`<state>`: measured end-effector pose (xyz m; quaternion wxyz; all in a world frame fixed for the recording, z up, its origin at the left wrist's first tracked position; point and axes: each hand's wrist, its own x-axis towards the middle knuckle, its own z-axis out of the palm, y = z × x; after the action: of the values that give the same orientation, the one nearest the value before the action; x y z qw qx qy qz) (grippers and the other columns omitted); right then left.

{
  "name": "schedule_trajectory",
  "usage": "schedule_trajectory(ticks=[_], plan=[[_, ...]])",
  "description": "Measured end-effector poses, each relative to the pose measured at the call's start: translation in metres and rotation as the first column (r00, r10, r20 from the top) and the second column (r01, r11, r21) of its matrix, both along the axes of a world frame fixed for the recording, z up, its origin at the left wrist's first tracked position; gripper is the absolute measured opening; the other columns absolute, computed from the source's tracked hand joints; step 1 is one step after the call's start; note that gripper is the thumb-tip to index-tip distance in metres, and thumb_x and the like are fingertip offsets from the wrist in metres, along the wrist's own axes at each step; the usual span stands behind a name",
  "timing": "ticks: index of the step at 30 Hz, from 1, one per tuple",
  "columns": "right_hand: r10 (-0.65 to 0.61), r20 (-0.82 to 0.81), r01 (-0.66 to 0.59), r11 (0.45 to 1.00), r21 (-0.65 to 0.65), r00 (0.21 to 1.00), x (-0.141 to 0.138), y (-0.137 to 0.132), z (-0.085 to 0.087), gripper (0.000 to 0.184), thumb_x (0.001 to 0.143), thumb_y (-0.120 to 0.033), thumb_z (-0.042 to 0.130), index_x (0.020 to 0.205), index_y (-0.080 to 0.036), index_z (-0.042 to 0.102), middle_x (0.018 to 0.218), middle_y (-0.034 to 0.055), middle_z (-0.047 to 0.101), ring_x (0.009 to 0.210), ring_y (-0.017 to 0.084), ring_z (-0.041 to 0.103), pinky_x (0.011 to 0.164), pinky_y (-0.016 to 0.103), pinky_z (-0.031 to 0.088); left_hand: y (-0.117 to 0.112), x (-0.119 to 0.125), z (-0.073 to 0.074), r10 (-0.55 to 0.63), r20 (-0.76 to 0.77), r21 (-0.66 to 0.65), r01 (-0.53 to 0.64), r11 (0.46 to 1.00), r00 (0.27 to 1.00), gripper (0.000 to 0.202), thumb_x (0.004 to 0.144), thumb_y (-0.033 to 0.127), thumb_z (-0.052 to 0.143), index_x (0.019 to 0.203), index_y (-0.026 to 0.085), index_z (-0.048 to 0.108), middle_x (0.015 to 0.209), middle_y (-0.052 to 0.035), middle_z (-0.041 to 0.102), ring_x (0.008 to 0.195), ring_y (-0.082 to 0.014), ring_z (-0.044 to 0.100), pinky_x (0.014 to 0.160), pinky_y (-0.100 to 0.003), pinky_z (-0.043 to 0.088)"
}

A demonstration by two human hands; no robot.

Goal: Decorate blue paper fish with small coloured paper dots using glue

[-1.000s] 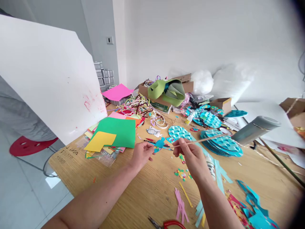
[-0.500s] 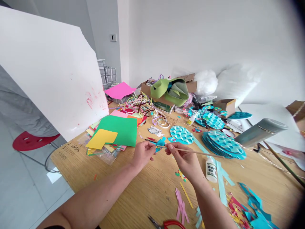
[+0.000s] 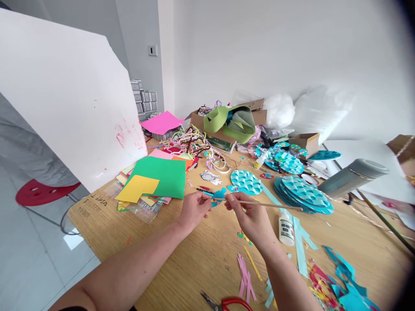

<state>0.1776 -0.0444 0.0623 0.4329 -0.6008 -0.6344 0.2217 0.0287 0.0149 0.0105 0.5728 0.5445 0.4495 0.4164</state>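
Note:
Between my hands, above the wooden table [image 3: 155,259], is a small blue paper cutout [image 3: 218,196]. My left hand [image 3: 196,208] pinches its left side. A thin wooden stick [image 3: 269,204] is gripped by my right hand [image 3: 249,212], its tip at the cutout and its other end pointing right. The fingertips of both hands are close together and partly hide the cutout. Just behind lie a round woven blue paper disc [image 3: 246,182] and a white fish-shaped cutout [image 3: 210,177]. A white glue bottle [image 3: 286,228] stands right of my right hand.
Green paper [image 3: 162,176] and other coloured sheets lie at left. Stacked blue discs [image 3: 301,196] and a grey thermos [image 3: 353,179] are at right. Red-handled scissors [image 3: 233,303], pink paper strips [image 3: 245,278] and blue scraps [image 3: 348,276] lie near the front. A white board [image 3: 71,95] rises at left.
The blue cutout looks slightly turned at the fingertips, and the stick has shifted a little. Both hands keep their grip; the whole view has moved slightly.

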Motion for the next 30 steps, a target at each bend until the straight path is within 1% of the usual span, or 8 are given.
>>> schedule_trajectory(ticks=[3,7,9,15,18,21,24,30], plan=[[-0.031,0.058,0.031,1.0,0.002,0.998,0.0,0.0,-0.001,0.036,0.09,-0.048,0.045,0.08,-0.019,0.063,0.075,0.006,0.068,0.07,0.019,0.063,0.061,0.027,0.044,0.0,0.001,-0.002,0.002,-0.018,0.014,-0.002,1.0,1.0,0.011,0.073,0.024,0.06,0.075,0.014,0.063,0.063,-0.0015,0.063,0.054,-0.0118,0.059,0.038,-0.019,0.048],[-0.198,0.193,0.196,0.98,0.027,0.961,0.002,-0.003,0.006,0.043,0.09,-0.049,0.041,0.063,-0.019,0.059,0.06,0.0041,0.064,0.05,0.015,0.056,0.051,0.026,0.036,0.001,0.0,-0.001,0.017,-0.038,0.008,-0.016,1.0,0.999,0.009,0.07,0.024,0.062,0.072,0.015,0.063,0.061,-0.0007,0.062,0.053,-0.0116,0.058,0.039,-0.019,0.047],[-0.221,0.2,0.215,0.975,0.051,0.954,0.003,-0.004,0.009,0.045,0.09,-0.049,0.04,0.061,-0.019,0.057,0.059,0.0043,0.064,0.048,0.014,0.055,0.05,0.026,0.035,0.001,0.0,0.0,0.019,-0.043,0.014,-0.018,1.0,0.999,0.009,0.069,0.023,0.063,0.072,0.015,0.063,0.059,-0.0004,0.061,0.052,-0.0115,0.057,0.039,-0.018,0.047],[-0.127,0.128,0.124,0.992,0.027,0.984,0.001,-0.003,0.011,0.039,0.089,-0.05,0.042,0.077,-0.019,0.063,0.069,0.0051,0.068,0.063,0.018,0.063,0.056,0.025,0.041,0.001,0.001,-0.003,-0.002,-0.043,0.027,0.003,1.0,0.999,0.01,0.071,0.025,0.062,0.072,0.015,0.062,0.061,-0.0012,0.062,0.052,-0.012,0.057,0.04,-0.02,0.047],[-0.09,0.151,0.086,0.996,0.032,0.984,0.0,-0.003,0.008,0.037,0.09,-0.048,0.042,0.08,-0.019,0.064,0.073,0.0048,0.069,0.067,0.018,0.063,0.059,0.026,0.041,0.001,0.001,-0.005,-0.013,-0.041,0.029,0.015,0.999,0.999,0.011,0.072,0.026,0.061,0.071,0.015,0.062,0.061,-0.0014,0.062,0.052,-0.0118,0.058,0.04,-0.02,0.047],[-0.151,0.246,0.153,0.988,0.012,0.957,0.002,-0.002,0.007,0.039,0.09,-0.047,0.041,0.07,-0.02,0.06,0.062,0.0036,0.065,0.054,0.017,0.059,0.053,0.026,0.036,0.001,0.0,-0.004,-0.013,-0.044,0.036,0.015,0.999,0.999,0.012,0.071,0.027,0.062,0.072,0.015,0.062,0.06,-0.0009,0.062,0.051,-0.0114,0.057,0.04,-0.019,0.046],[-0.218,0.296,0.216,0.976,0.038,0.93,0.003,-0.003,0.008,0.042,0.09,-0.048,0.041,0.061,-0.021,0.055,0.053,0.0031,0.061,0.046,0.016,0.054,0.05,0.027,0.031,0.001,0.0,-0.004,-0.008,-0.046,0.037,0.009,0.999,0.999,0.012,0.07,0.027,0.063,0.072,0.015,0.062,0.058,-0.0003,0.06,0.051,-0.0114,0.057,0.04,-0.019,0.046],[-0.077,0.167,0.07,0.997,0.045,0.983,0.0,-0.002,0.006,0.036,0.091,-0.046,0.041,0.076,-0.02,0.061,0.073,0.0051,0.068,0.064,0.018,0.061,0.055,0.026,0.038,0.002,0.001,-0.006,-0.014,-0.046,0.034,0.016,0.999,0.999,0.011,0.069,0.026,0.064,0.07,0.016,0.062,0.058,0.0001,0.061,0.049,-0.0109,0.056,0.04,-0.02,0.046]])
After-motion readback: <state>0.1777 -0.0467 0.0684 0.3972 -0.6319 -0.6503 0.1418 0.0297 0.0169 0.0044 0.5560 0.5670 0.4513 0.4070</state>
